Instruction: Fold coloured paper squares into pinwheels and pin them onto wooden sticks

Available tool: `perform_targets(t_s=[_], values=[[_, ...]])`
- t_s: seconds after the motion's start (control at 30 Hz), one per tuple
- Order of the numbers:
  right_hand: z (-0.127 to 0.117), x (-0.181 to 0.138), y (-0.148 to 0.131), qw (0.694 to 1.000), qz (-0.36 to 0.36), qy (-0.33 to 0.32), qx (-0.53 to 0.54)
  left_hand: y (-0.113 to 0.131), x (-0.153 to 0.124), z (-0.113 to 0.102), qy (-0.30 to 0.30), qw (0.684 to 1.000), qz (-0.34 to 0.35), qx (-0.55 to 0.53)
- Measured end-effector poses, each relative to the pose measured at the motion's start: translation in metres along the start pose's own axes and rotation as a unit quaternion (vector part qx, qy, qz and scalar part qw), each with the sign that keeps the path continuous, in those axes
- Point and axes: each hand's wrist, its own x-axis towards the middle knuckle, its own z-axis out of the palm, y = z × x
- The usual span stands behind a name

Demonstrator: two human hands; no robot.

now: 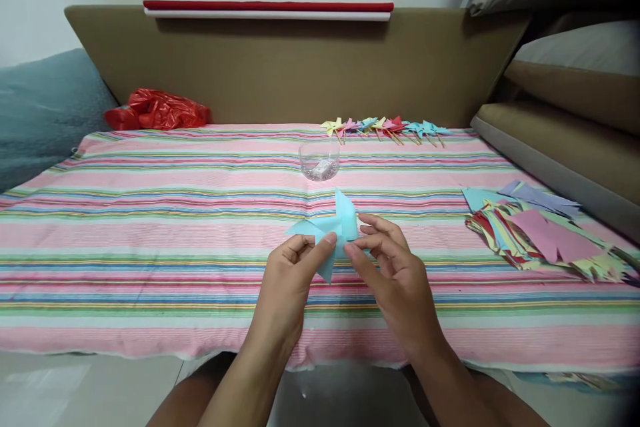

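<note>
A light blue paper pinwheel (336,227) is held up over the striped cloth (150,227). My left hand (293,280) pinches its lower left side between thumb and fingers. My right hand (395,273) pinches the middle of the pinwheel from the right, fingers curled. Both hands are closed on the paper. One pointed flap sticks up, another points down between my hands.
A clear plastic cup (320,160) with small pins stands just beyond the hands. A row of finished coloured pinwheels (385,127) lies at the back. A pile of cut coloured papers (540,233) is at the right. A red plastic bag (160,110) lies at the back left.
</note>
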Motion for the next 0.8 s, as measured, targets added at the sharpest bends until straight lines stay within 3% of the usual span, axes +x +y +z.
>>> perform_targets(t_s=[0.13, 0.63, 0.8], values=[[0.002, 0.002, 0.006, 0.999, 0.004, 0.016, 0.048, -0.001, 0.000, 0.001, -0.007, 1.000, -0.004, -0.011], [0.009, 0.005, 0.008, 0.999, -0.009, 0.045, 0.028, -0.006, 0.001, 0.003, -0.011, 1.000, 0.012, -0.026], [0.020, 0.007, 0.004, 0.996, -0.056, 0.067, 0.015, -0.002, 0.006, 0.002, 0.035, 0.998, 0.057, 0.021]])
